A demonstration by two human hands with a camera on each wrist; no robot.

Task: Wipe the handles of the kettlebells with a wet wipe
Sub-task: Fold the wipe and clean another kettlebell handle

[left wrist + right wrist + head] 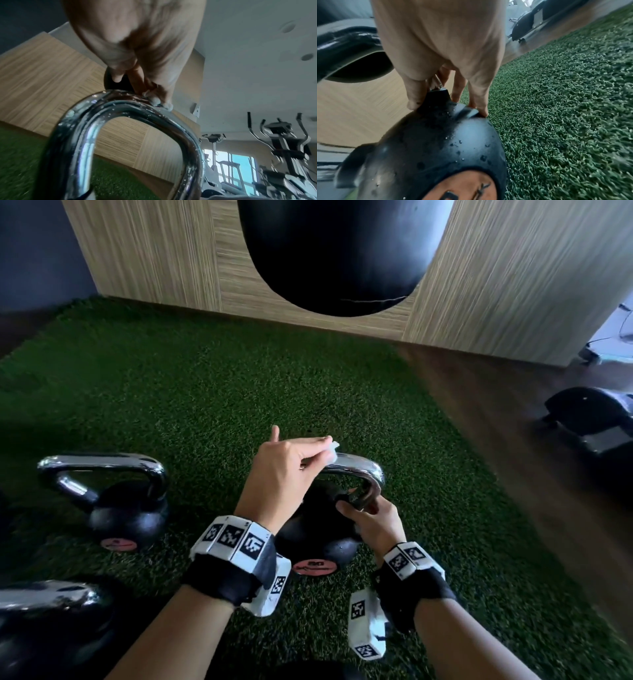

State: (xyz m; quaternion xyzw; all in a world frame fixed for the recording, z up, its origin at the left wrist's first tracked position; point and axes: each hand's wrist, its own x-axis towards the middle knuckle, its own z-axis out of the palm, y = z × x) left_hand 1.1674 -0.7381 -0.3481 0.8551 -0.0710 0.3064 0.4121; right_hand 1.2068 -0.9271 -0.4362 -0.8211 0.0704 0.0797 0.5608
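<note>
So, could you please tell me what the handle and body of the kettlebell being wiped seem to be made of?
The handle looks like chrome-plated or polished metal: mirror-bright, with reflections and droplets. The body appears to be matte black coated or rubberised material, dull and faintly textured; which cannot be told.

The kettlebell's handle [359, 470] is polished chrome metal, mirror-glossy and beaded with small droplets. Its ball [318, 529] is matt black with a fine grainy texture (likely a rubbery coating), also spotted with drops, and carries a smooth reddish label [314, 566]. The wet wipe [331, 447] looks like soft, crumpled white cloth. The floor is rough green artificial turf [205, 392]; beyond it stands a wall panel [496, 285] of matt, streaky wood grain.
</note>
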